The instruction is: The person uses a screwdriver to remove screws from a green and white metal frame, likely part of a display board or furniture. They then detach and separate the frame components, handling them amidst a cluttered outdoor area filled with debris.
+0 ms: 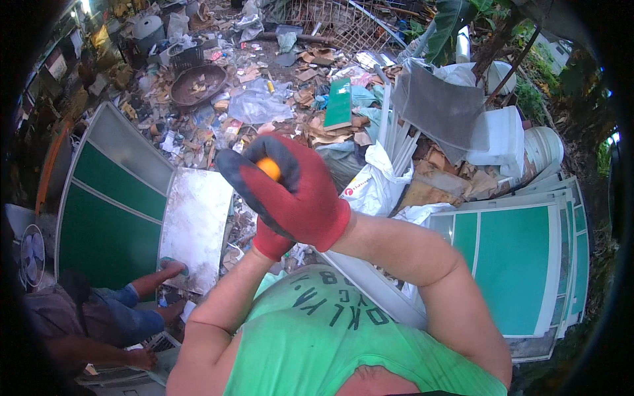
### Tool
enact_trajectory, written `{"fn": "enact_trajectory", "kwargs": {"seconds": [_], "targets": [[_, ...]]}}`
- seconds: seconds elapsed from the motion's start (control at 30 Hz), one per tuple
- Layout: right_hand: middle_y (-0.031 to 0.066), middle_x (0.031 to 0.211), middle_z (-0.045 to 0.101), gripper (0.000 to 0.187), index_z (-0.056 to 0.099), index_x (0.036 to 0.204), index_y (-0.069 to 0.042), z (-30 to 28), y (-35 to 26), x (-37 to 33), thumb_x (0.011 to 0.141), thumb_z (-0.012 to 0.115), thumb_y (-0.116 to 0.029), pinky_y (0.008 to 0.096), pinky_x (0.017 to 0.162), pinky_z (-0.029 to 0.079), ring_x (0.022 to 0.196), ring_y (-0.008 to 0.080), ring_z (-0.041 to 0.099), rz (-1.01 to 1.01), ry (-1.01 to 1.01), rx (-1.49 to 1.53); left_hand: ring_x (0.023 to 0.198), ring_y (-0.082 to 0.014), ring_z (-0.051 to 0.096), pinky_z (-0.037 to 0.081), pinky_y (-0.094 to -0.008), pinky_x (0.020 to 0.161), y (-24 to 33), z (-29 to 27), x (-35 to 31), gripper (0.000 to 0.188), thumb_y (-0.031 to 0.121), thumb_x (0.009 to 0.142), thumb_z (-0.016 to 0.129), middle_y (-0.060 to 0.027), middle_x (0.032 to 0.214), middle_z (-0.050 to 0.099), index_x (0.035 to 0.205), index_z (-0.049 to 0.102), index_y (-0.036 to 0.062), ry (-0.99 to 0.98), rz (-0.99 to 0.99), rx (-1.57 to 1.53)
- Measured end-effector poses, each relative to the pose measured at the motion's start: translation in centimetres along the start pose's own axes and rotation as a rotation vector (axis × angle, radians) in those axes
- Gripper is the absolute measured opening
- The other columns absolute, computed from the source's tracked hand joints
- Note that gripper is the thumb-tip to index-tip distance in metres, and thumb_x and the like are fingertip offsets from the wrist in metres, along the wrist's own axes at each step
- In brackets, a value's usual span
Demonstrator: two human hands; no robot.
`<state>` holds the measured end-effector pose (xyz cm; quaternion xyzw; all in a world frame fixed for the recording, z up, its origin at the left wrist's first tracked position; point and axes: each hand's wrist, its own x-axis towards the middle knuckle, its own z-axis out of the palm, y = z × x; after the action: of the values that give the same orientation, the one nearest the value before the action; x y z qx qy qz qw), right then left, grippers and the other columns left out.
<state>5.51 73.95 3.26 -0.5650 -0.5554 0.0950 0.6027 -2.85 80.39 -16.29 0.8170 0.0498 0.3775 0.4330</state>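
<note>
My right hand [307, 188], in a red work glove with dark grey palm and fingers, is raised in front of my chest. Its fingers curl closed around an orange, rounded thing [268, 168]; just a small part shows between thumb and fingers, so its kind is unclear. Under it is my left hand [272, 243], also in a red glove. Only its cuff area shows, and its fingers are hidden behind the right hand. The two gloves touch or overlap at the wrists.
Green-panelled frames lean at left [119, 191] and stack at right [515, 264]. A white board [191, 228] lies beside the left frame, near another person's leg [148, 280]. Ahead are scattered scraps, a brown basin [198, 84], a white sack [376, 181] and a grey mesh sheet [439, 109].
</note>
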Motion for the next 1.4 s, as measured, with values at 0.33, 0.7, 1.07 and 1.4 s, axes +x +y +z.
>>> {"fn": "enact_trajectory", "kwargs": {"seconds": [0.33, 0.7, 1.07, 1.4], "targets": [[0.0026, 0.068, 0.061, 0.031, 0.064, 0.087, -0.004, 0.8, 0.9, 1.9, 0.101, 0.059, -0.032, 0.0345, 0.056, 0.044, 0.061, 0.0173, 0.060, -0.145, 0.207, -0.100, 0.109, -0.0276, 0.064, 0.044, -0.0390, 0.100, 1.0, -0.6, 1.7, 0.031, 0.012, 0.093, 0.062, -0.0146, 0.114, 0.070, 0.123, 0.065, 0.0022, 0.073, -0.177, -0.461], [0.0027, 0.067, 0.059, 0.037, 0.065, 0.084, -0.004, -1.5, 0.2, 2.5, 0.102, 0.059, -0.036, 0.0275, 0.052, 0.042, 0.060, 0.0102, 0.053, 0.252, -0.240, 0.652, 0.105, -0.0286, 0.064, 0.046, -0.0385, 0.094, 1.1, -1.3, 1.7, 0.031, 0.012, 0.093, 0.060, -0.0128, 0.110, 0.069, 0.122, 0.063, 0.0007, -0.065, -0.030, -0.231], [0.0063, 0.070, 0.066, 0.043, 0.068, 0.097, 0.000, -3.0, -1.1, 4.2, 0.097, 0.064, -0.043, 0.0299, 0.050, 0.045, 0.054, 0.0140, 0.059, 0.217, -0.492, 0.518, 0.099, -0.0290, 0.066, 0.049, -0.0398, 0.091, 0.7, -1.0, 0.9, 0.031, 0.010, 0.092, 0.061, -0.0141, 0.107, 0.071, 0.121, 0.065, -0.0001, -0.135, -0.231, -0.398], [0.0228, 0.104, 0.072, 0.049, 0.060, 0.124, -0.005, -6.1, -7.2, 4.6, 0.094, 0.061, -0.044, 0.0466, 0.081, 0.058, 0.095, 0.0384, 0.071, -0.053, -0.931, -1.005, 0.091, -0.0259, 0.064, 0.050, -0.0383, 0.082, 0.8, -1.3, -0.3, 0.020, 0.009, 0.092, 0.063, -0.0129, 0.100, 0.066, 0.111, 0.064, 0.0010, -0.038, -0.319, -0.316]]}}
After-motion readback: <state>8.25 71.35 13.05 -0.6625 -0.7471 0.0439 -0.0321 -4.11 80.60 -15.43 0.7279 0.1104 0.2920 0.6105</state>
